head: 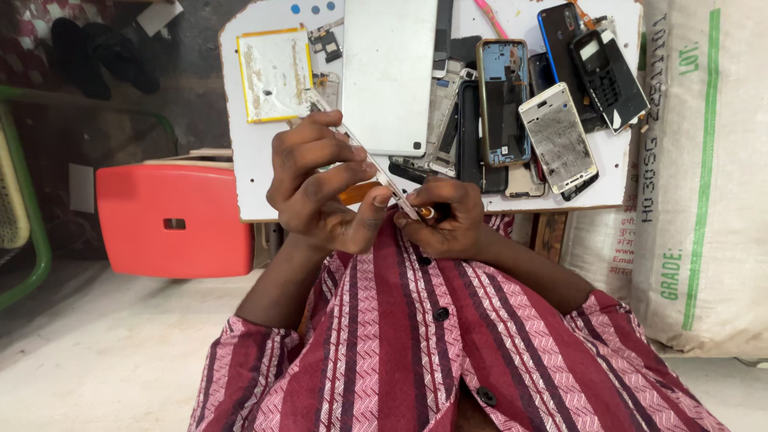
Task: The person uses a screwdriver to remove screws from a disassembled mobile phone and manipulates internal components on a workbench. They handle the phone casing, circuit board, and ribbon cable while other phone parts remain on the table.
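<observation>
My left hand (320,188) grips a thin, pale phone frame (362,154), seen edge-on and slanting from upper left down towards my chest. My right hand (446,220) is closed on a small tool with an orange-and-white tip (426,213), which touches the frame's lower end. Both hands hover above my striped maroon shirt (416,336), just in front of a white board (248,172). On the board lie a yellow-edged flat battery (274,74), a silver back panel (388,72), a blue-lined phone shell (504,100), a white chassis (558,136) and a black keypad phone (610,76).
A red plastic stool (172,220) stands left of the board. A large white sack with a green stripe (696,184) fills the right side. A green-framed chair (28,208) is at the far left, and dark sandals (100,56) lie at the upper left.
</observation>
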